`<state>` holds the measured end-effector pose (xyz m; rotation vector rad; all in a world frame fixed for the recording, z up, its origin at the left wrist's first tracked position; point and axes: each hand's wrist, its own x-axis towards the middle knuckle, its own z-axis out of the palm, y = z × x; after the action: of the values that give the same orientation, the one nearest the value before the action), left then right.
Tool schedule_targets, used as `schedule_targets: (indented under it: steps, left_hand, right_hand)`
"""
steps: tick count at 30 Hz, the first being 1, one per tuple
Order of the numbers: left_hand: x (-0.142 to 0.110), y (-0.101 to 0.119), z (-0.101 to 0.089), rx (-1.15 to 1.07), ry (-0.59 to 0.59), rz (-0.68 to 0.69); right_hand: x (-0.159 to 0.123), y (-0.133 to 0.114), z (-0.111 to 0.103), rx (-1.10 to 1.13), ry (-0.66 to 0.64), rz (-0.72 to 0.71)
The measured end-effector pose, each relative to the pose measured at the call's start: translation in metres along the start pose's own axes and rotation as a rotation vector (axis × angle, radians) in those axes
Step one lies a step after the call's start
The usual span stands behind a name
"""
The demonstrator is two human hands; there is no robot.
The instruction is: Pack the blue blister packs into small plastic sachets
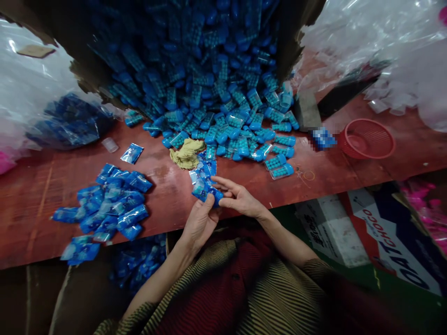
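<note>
One packet: blue, held at the table's near edge, pinched between both hands.
Left hand: fingers closed on the packet's lower end, thumb up against it.
Right hand: fingers half-open, extended; thumb on the packet's right side.
Sleeves: clear, stacked just beyond the fingertips.
Rag: yellow, crumpled, just past the sleeves.
Loose cases: blue, heaped farther beyond the fingertips, spilling from a box.
Packed pile: blue packets, well left of the left fingers.
Basket: red, well right of the right fingers.
Table: red-brown, bears all items.
</note>
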<state>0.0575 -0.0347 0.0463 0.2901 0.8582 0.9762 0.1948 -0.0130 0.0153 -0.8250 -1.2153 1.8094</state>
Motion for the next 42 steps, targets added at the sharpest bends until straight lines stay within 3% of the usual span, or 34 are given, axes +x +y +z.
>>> schedule_targets:
  steps: [7,13,24,30,33,35,37,38,40,42]
  left_hand:
    - [0.000,0.002,-0.003,0.021,-0.030,0.005]
    - [0.001,0.003,-0.012,-0.066,-0.057,-0.070]
    - [0.001,0.001,-0.020,-0.084,-0.018,-0.012]
    - [-0.007,0.008,-0.025,-0.065,0.076,0.036]
    - [-0.017,0.043,-0.043,-0.136,0.237,0.227]
    - [-0.025,0.075,-0.060,-0.255,0.414,0.456]
    - [-0.031,0.100,-0.074,-0.320,0.573,0.573]
    - [-0.033,0.106,-0.078,-0.315,0.576,0.602]
    - [-0.031,0.104,-0.078,-0.258,0.558,0.533]
    - [-0.023,0.084,-0.071,-0.145,0.462,0.358]
  right_hand:
    - [-0.002,-0.001,0.007,-0.048,0.006,-0.005]
    - [-0.002,-0.001,0.007,0.022,-0.037,0.038]
    - [0.004,0.007,0.014,0.026,-0.004,-0.008]
    - [0.006,0.012,0.033,-0.178,0.037,-0.013]
    - [0.010,0.019,0.036,-0.262,0.009,-0.084]
    - [0.014,0.022,0.031,-0.317,0.032,-0.113]
    - [0.020,0.023,0.022,-0.459,0.077,-0.127]
    - [0.024,0.022,0.017,-0.566,0.098,-0.136]
    - [0.033,0.021,0.010,-0.815,0.132,-0.146]
    - [0.042,0.019,0.005,-1.068,0.146,-0.117]
